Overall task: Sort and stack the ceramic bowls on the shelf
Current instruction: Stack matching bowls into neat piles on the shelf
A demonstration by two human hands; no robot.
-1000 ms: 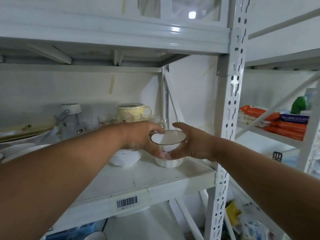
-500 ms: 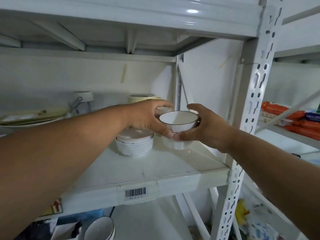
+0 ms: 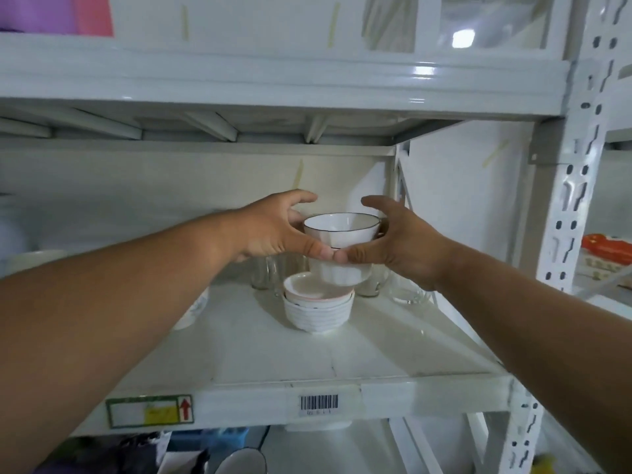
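Both hands were up at the middle shelf (image 3: 393, 350), and between them they carried a small stack of two white bowls. The upper one, a dark-rimmed bowl (image 3: 342, 230), sat nested in a plain white bowl (image 3: 338, 271) whose base hung clear of the shelf surface. The left hand (image 3: 273, 230) was clamped on the left side of the pair, thumb low at the seam between the two bowls, fingers curled round the far side. The right hand (image 3: 396, 241) was clamped on the right side in the same way, and the two thumbs nearly met at the front.

Just below and a little to the left of the held pair stood a second stack (image 3: 318, 306) on the shelf: a ribbed white bowl at the bottom with a pink-rimmed one nested on top. Some clear glasses (image 3: 265, 271) stood behind, close to the held bowls.

The step in hand looked like setting the carried pair down, either on that lower stack or beside it; which one was meant could not be told. To do it well, the pair would want keeping level so the top bowl did not rock in the lower one, and the thumbs would need to stay under the seam until the base was supported. If it went on the stack, the base should be centred over the pink rim before lowering, and lowered straight, since ceramic chips on a skewed landing. The glasses behind left little room, so the fingers at the back would need to come away forward, not outward
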